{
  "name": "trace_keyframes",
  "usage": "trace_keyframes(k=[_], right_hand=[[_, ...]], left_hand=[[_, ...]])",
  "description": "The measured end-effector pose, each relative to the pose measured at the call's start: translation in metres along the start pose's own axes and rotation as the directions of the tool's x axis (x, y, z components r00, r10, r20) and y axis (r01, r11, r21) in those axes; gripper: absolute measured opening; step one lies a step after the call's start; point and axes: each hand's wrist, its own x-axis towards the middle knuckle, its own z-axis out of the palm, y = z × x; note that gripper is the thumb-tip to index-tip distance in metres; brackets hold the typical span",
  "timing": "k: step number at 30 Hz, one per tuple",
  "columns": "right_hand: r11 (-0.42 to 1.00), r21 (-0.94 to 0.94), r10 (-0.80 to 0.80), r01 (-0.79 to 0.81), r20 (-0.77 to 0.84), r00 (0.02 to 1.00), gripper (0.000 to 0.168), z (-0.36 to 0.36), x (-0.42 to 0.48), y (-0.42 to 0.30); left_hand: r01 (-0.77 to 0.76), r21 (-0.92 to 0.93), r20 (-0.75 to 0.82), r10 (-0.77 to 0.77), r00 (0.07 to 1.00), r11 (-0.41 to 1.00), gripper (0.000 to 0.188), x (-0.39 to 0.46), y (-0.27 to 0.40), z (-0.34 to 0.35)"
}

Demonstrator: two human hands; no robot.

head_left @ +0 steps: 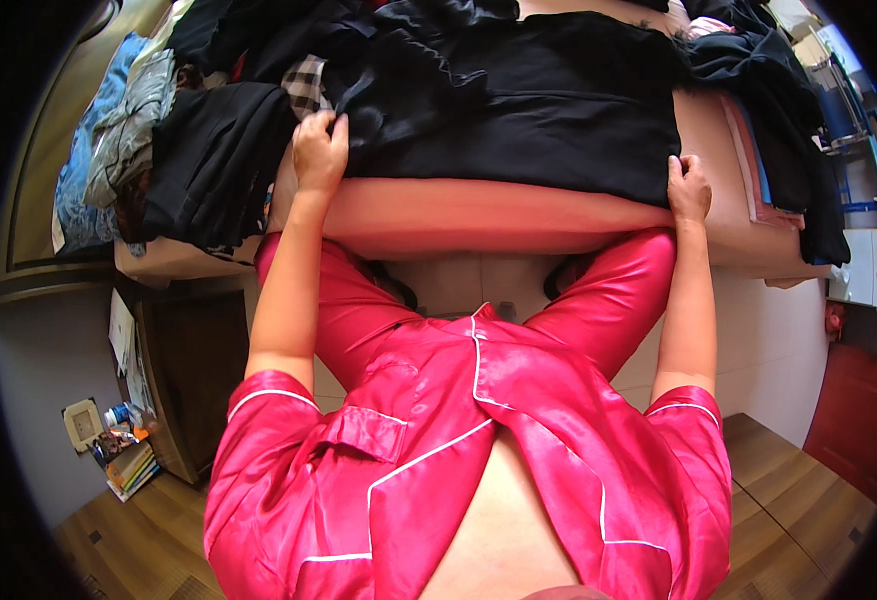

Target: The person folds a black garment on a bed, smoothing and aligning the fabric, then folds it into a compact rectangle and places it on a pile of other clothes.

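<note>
A black garment [573, 127] lies spread across the near side of a bed with a pinkish sheet [468, 214]. Its left part is bunched and shiny, while the right part lies fairly flat. My left hand [320, 154] pinches the garment's left end, beside a patch of black-and-white checked cloth [305, 86]. At the opposite end, my right hand [689, 187] grips the lower right corner between thumb and curled fingers. The near edge of the garment runs between both hands along the bed's edge.
Dark folded clothes [213, 157] are heaped to the left, next to a grey garment [131, 127] and blue patterned cloth [86, 187]. Further dark clothes [776, 135] hang over the bed's right side. A dark wooden cabinet [195, 375] stands at lower left, a shelf with blue items [866, 150] at right.
</note>
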Motion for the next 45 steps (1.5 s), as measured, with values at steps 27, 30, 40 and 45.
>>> trace_keyframes(k=[27, 30, 40, 45], right_hand=[[0.932, -0.308, -0.264, 0.192, -0.213, 0.941, 0.016, 0.053, 0.047, -0.036], [0.916, -0.343, -0.283, 0.206, -0.191, 0.940, 0.014, 0.053, 0.051, -0.035], [0.759, 0.376, -0.548, 0.531, -0.072, 0.833, 0.037, 0.031, 0.023, -0.169], [0.664, 0.747, -0.425, -0.027, 0.406, 0.809, 0.029, 0.074, 0.008, -0.271]], left_hand=[[-0.279, 0.052, -0.002, 0.279, 0.960, 0.959, 0.027, 0.061, 0.056, 0.130], [-0.204, -0.166, 0.036, 0.212, 0.977, 0.965, 0.034, 0.074, 0.052, 0.126], [0.316, 0.272, 0.494, -0.414, 0.765, 0.909, 0.052, 0.142, 0.041, 0.061], [-0.110, 0.042, 0.050, 0.108, 0.993, 0.993, 0.017, 0.117, 0.029, 0.051]])
